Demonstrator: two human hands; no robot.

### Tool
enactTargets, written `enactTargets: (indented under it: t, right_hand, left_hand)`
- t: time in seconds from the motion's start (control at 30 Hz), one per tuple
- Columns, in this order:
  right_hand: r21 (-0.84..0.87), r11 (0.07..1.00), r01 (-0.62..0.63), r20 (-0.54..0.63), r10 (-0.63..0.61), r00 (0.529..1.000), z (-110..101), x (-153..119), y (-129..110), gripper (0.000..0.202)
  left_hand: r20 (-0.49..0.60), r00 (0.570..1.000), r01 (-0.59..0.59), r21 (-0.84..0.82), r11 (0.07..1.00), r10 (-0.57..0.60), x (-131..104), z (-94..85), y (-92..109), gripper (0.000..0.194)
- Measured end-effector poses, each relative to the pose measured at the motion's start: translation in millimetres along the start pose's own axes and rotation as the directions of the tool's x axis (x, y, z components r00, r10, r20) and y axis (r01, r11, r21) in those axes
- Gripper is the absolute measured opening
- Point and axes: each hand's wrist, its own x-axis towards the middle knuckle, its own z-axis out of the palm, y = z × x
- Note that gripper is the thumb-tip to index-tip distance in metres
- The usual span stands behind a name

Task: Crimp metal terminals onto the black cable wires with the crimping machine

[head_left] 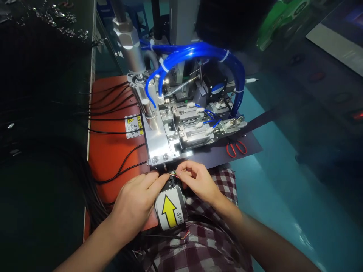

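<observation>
Pinching fine coloured wires (175,174) in the grip of the right hand (201,183), just beyond the arrow-marked cover (181,206); bringing the left hand (136,200) in from the left, without showing whether pinching; apparently positioning wire ends, calling for steady, small fingertip adjustments.

Head-worn view, forward and down

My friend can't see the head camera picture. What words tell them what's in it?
A person's right hand pinches thin coloured wires, with the left hand close beside, at the front of a metal machine topped by thick blue tubes. A yellow arrow is below the hands; red-handled scissors lie to the right.
</observation>
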Motion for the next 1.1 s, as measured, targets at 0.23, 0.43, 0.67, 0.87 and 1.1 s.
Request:
enactTargets:
  t: [0.23, 0.43, 0.67, 0.87, 1.1]
  right_hand:
    - [0.048, 0.999, -0.010, 0.022, 0.009, 1.000, 0.2, 3.1, -0.8, 0.010]
    - [0.102, 0.994, -0.049, 0.055, 0.043, 0.998, 0.0, 3.5, -5.5, 0.011]
    - [0.113, 0.991, -0.071, 0.055, 0.065, 0.996, 0.1, 1.4, -11.1, 0.012]
    - [0.088, 0.991, -0.101, 0.031, 0.098, 0.995, 1.7, 2.0, -11.6, 0.013]
    - [0.041, 0.991, -0.126, 0.017, 0.125, 0.992, 2.5, 2.8, -13.6, 0.011]
  left_hand:
    - [0.016, 1.000, 0.005, 0.006, 1.000, -0.005, 0.3, -0.1, -0.3, 0.029]
    - [0.032, 0.999, 0.020, 0.005, 1.000, -0.020, -0.8, -1.4, 0.5, 0.030]
    - [0.008, 1.000, 0.009, 0.015, 1.000, -0.009, 0.7, -0.9, 1.3, 0.029]
    - [0.013, 1.000, 0.014, 0.013, 1.000, -0.015, -0.8, -0.6, 1.3, 0.029]
    - [0.020, 1.000, 0.021, 0.024, 1.000, -0.021, -0.1, -0.7, 2.3, 0.029]
